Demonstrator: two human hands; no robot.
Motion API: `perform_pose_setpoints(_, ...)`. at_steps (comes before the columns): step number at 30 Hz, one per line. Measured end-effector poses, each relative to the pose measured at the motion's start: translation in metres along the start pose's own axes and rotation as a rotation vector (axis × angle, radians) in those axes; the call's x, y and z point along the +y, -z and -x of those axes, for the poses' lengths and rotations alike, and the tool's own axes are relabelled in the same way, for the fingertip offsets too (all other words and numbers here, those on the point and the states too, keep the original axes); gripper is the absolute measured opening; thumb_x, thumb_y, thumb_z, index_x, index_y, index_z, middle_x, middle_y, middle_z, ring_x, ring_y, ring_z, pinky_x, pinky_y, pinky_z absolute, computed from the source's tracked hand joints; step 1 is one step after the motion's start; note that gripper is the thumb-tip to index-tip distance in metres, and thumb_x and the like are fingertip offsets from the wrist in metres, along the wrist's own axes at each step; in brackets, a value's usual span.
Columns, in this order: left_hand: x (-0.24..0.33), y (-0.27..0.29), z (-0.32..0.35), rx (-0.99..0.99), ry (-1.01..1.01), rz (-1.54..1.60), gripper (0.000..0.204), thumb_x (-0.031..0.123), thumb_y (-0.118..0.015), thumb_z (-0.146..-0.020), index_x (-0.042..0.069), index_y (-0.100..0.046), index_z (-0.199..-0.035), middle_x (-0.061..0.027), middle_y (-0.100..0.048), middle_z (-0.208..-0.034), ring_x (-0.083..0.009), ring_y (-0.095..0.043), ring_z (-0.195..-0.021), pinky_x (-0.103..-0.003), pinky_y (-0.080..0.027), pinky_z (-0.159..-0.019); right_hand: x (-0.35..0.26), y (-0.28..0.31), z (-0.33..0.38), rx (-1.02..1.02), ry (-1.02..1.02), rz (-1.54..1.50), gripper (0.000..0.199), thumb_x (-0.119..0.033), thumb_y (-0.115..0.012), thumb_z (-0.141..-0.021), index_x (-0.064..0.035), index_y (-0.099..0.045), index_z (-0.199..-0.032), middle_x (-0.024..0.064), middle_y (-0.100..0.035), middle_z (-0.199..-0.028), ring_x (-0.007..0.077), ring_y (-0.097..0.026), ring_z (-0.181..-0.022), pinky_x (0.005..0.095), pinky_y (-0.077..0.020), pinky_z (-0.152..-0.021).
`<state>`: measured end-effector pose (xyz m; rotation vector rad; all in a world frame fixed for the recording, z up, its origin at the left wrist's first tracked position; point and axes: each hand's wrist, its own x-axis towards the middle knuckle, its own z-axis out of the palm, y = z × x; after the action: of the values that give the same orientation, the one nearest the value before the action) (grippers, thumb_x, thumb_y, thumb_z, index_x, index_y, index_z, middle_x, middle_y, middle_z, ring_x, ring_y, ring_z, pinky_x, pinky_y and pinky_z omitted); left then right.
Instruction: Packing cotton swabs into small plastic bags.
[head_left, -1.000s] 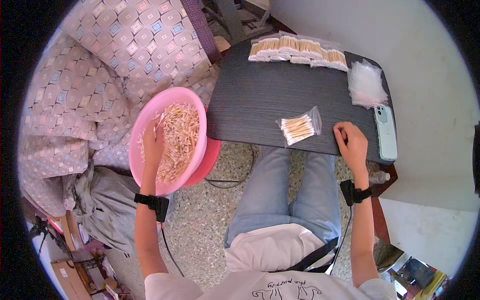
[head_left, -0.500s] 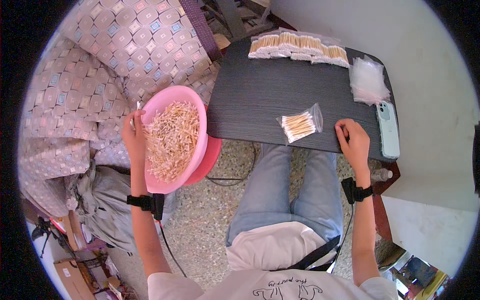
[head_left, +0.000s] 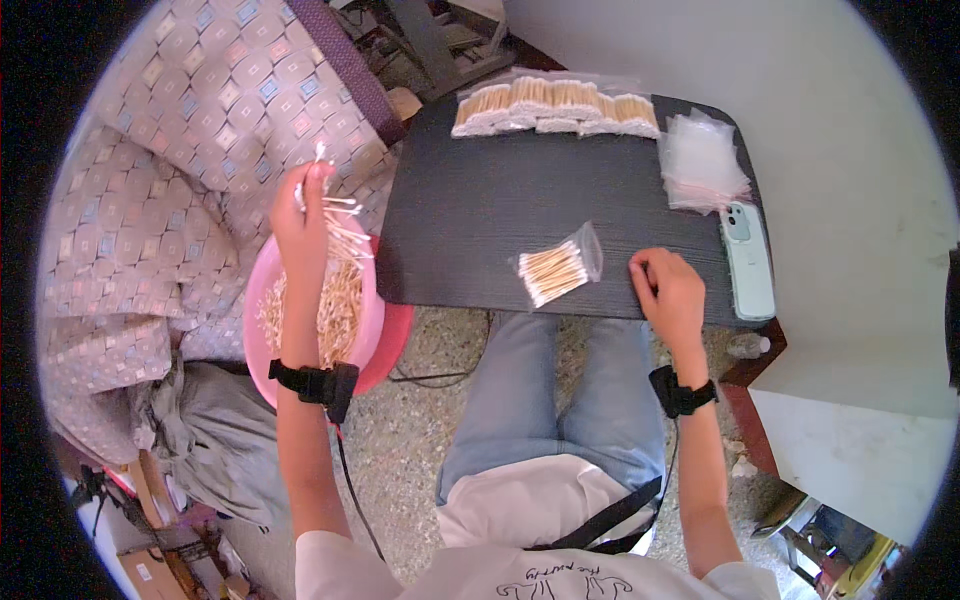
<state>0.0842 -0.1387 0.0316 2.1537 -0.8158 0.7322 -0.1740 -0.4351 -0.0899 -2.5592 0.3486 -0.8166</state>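
Observation:
My left hand [head_left: 302, 215] is closed around a bunch of cotton swabs [head_left: 345, 235], held above the far part of a pink basin [head_left: 372, 335]. White tips stick out past the fingers, and several swabs fan out to the right of the hand. Loose swabs [head_left: 342, 310] fill the basin; my forearm hides part of them. My right hand [head_left: 672, 295] rests at the near edge of the dark table, fingers loosely curled, thumb apart, nothing seen in it. To its left lies a small clear bag of swabs [head_left: 555, 272], its mouth toward the upper right.
Filled swab bags [head_left: 555, 105] line the table's [head_left: 490, 200] far edge. Empty clear bags [head_left: 703, 160] are stacked at the right, beside a pale phone [head_left: 749, 262]. A red stool [head_left: 396, 340] shows under the basin. Patterned cloth [head_left: 150, 220] covers the left side; a wall stands right.
My left hand has risen from the basin's left rim and moved right, now with a bunch of swabs showing. The view has shifted slightly; my right hand stays by the table edge.

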Motion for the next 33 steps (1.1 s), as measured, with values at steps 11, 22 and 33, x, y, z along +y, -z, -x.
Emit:
perform_pose_setpoints(11,0.051,-0.131,0.009,-0.713,-0.035,0.218,0.022,0.02,-0.058,-0.087,0.006,-0.059,-0.104,-0.0093,-0.055,-0.11,-0.0234,-0.056,-0.096,-0.031,-0.043,-0.083,0.002,-0.004,0.0,-0.022,0.033,0.04,0.008,-0.015,-0.059,-0.079,-0.0106,-0.053,-0.082,0.0052,-0.051,-0.072,0.0232,-0.054,-0.067,0.0357,-0.0437,-0.06)
perform_pose_setpoints(22,0.016,-0.107,0.062,-0.473,-0.161,-0.004,0.064,0.037,-0.063,-0.08,0.011,-0.038,-0.133,-0.0198,-0.036,-0.135,-0.0361,-0.036,-0.124,-0.046,-0.028,-0.102,-0.004,0.003,-0.006,-0.052,0.02,0.046,0.008,-0.015,-0.058,-0.081,-0.0096,-0.053,-0.081,0.0047,-0.052,-0.074,0.023,-0.054,-0.069,0.0352,-0.0434,-0.06)
perform_pose_setpoints(33,0.015,-0.11,0.101,-0.368,-0.108,-0.083,0.069,0.048,-0.055,-0.083,0.011,-0.033,-0.137,-0.0187,-0.024,-0.142,-0.0388,-0.02,-0.132,-0.05,-0.021,-0.105,-0.026,0.033,-0.041,-0.273,-0.213,-0.373,0.012,-0.01,-0.062,-0.078,-0.0082,-0.059,-0.089,0.0081,-0.056,-0.072,0.024,-0.055,-0.063,0.0333,-0.0438,-0.056)
